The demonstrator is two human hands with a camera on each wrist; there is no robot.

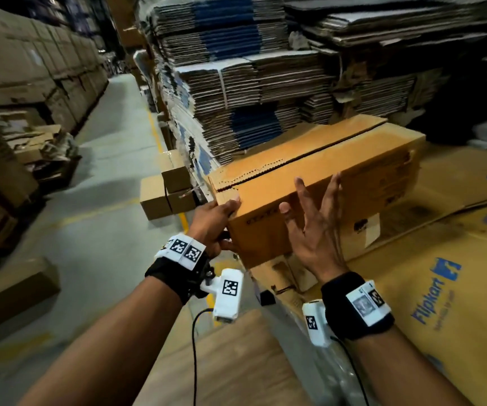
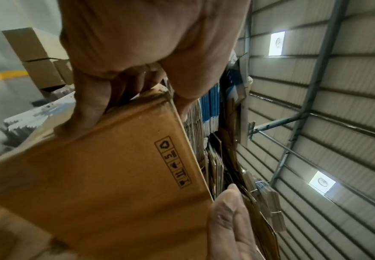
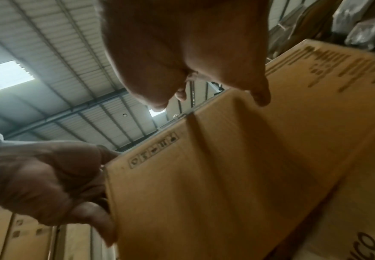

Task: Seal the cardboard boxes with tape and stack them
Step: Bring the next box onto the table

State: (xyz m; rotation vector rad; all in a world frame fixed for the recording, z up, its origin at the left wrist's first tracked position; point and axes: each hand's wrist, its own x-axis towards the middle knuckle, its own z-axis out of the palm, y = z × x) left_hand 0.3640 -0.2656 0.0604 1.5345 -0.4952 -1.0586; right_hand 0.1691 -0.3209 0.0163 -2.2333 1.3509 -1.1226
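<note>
Left hand (image 1: 213,223) gripping box (image 1: 318,183) corner, right hand (image 1: 314,230) splayed

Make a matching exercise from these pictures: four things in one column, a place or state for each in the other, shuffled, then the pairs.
Things
1. left hand
2. right hand
3. long cardboard box
4. small boxes

Places or states
A. stacked on the aisle floor
B. fingers spread against the box's long side
C. grips the box's near end corner
D. top seam shows a dark gap

Pairs: 1-C, 2-B, 3-D, 4-A
</note>
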